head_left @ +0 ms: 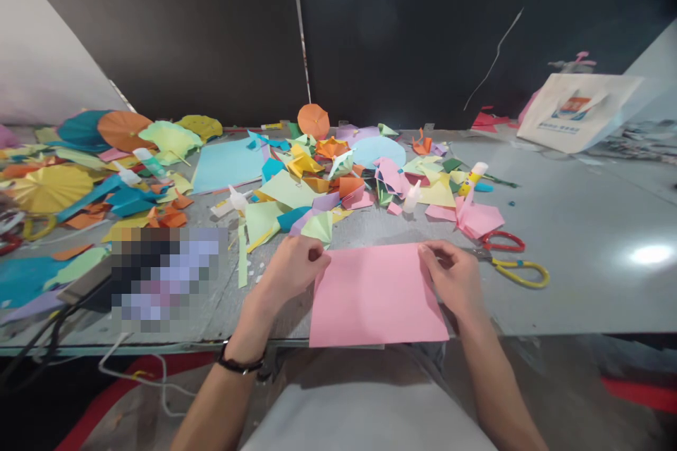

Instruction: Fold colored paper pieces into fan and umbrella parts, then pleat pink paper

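Pink sheet [378, 303]: lies at the near edge of the worktop [587, 225], directly in front of the person, with its near edge at the worktop's edge. The surface appears flat; no fold line, cut or glue is visible.

Left hand [296, 264]: grip closed, thumb and forefinger together at the sheet's far left corner. Right hand [455, 278]: grip closed, thumb and forefinger at the far right corner. The other fingers of both hands are curled in.

Progress (judgement): the sheet is positioned and held at two corners. No shaping of it is evident, so work on this piece appears to be at an early stage, with any folding, cutting or gluing not yet done.

Adjacent items: scissors [500, 266] with red and yellow handles lie just beside the right hand, blades pointing toward it. Beyond them are a folded pink piece [481, 218] and a glue stick [472, 180]. A light green strip [242, 257] lies left of the left hand.

Outer area: a white glue bottle [412, 197] stands among coloured paper pieces beyond the sheet; a blue sheet [227, 168] lies further left, and a white bag [576, 123] is at far right
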`<state>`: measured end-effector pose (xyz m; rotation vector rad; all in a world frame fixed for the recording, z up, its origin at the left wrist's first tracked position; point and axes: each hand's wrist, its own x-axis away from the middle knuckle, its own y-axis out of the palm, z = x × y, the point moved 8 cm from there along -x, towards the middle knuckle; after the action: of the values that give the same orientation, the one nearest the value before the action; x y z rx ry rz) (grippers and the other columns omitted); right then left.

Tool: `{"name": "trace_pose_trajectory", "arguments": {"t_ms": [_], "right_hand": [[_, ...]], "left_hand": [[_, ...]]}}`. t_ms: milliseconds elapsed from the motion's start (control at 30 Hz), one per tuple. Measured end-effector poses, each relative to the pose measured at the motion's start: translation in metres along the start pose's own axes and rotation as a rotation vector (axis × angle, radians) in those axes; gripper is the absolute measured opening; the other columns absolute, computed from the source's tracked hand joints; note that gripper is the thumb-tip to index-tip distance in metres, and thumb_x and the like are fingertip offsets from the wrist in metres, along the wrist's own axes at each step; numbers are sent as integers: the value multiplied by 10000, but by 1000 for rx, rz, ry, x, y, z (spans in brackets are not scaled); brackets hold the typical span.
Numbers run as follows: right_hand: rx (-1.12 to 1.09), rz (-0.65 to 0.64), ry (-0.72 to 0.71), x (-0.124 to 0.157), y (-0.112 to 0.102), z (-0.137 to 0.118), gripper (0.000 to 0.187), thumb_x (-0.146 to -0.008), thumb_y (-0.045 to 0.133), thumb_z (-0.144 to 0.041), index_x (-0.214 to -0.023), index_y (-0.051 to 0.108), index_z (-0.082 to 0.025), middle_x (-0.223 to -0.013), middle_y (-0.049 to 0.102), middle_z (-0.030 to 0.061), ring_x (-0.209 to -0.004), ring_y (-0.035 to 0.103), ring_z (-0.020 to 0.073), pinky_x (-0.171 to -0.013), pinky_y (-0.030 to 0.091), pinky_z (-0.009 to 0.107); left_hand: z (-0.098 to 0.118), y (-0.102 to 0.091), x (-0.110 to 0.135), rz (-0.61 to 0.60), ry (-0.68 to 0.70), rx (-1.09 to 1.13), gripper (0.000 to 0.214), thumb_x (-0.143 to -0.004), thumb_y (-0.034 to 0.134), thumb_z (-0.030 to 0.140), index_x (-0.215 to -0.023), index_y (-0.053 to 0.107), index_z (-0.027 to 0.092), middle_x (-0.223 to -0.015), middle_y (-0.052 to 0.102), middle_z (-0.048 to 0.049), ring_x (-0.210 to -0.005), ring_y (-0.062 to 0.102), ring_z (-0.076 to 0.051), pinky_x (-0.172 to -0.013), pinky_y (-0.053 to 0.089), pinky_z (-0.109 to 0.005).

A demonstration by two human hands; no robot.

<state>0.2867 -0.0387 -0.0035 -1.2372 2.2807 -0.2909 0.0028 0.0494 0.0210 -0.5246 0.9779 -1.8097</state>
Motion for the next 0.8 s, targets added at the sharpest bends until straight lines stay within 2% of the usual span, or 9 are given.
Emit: {"name": "trace_pose_trajectory", "arguments": {"t_ms": [167,300,433,567,667,800], "right_hand": [[141,-19,-59,-1,3,-6,298,-885,585,-462,-816,711,-200,-815,774,90,-732,711,262,-698,544,352],[245,-75,-122,-9,9,-14,255,-893,539,-409,-807,682,-215,-838,779,85,-732,717,266,-718,522,365],[351,-128,-201,-22,15,-26,217,-905,521,-369,-821,659,-224,-858,776,79,-793,716,283,-733,485,366],[446,-190,-287,-33,22,-35,152,-922,537,-306,-839,634,-224,-833,756,56,-790,702,271,-702,440,342],[503,-227,-336,-40,30,-34,132,-933,537,-255,-832,612,-217,-842,747,64,-789,694,268,-679,414,337],[549,-274,-402,-45,44,-26,132,-941,524,-195,-822,578,-215,-850,727,77,-759,665,252,-649,401,333]], "left_hand": [[1,12,-1,-41,-19,-76,279,-818,538,202,-561,429,196,-566,432,17,-577,371,-138,-578,230,-285],[8,11,-4,-98,2,-124,269,-799,533,181,-559,411,203,-553,417,16,-549,342,-137,-573,218,-304],[20,8,-6,-200,70,-151,245,-705,546,126,-526,395,198,-530,406,25,-514,316,-124,-550,186,-321],[22,10,-9,-256,93,-187,186,-670,562,117,-548,444,191,-567,475,20,-532,370,-126,-542,190,-313],[21,13,-12,-277,96,-232,175,-682,552,105,-558,463,190,-577,514,7,-537,415,-135,-544,203,-312],[28,9,-16,-299,111,-315,214,-675,555,66,-528,454,185,-551,500,1,-501,396,-129,-547,204,-320]]}}
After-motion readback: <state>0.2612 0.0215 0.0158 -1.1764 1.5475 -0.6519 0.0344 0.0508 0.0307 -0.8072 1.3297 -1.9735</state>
